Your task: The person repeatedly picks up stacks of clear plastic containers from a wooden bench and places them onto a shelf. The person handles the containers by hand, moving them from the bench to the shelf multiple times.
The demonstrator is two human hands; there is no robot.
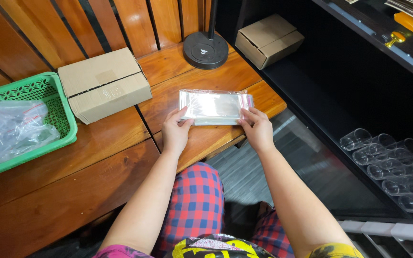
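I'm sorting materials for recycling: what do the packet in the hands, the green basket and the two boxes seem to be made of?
Packet: thin clear plastic film, glossy, judging by its glare and see-through look. Green basket: moulded plastic, likely, with a lattice wall. Both boxes: brown corrugated cardboard, matt, taped at the seam. The left hand and right hand hold the packet's ends.

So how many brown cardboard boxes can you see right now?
2. One closed brown cardboard box sits on the wooden table beside the green plastic basket; a smaller brown cardboard box rests at the black shelf's back corner. Others may be out of view.
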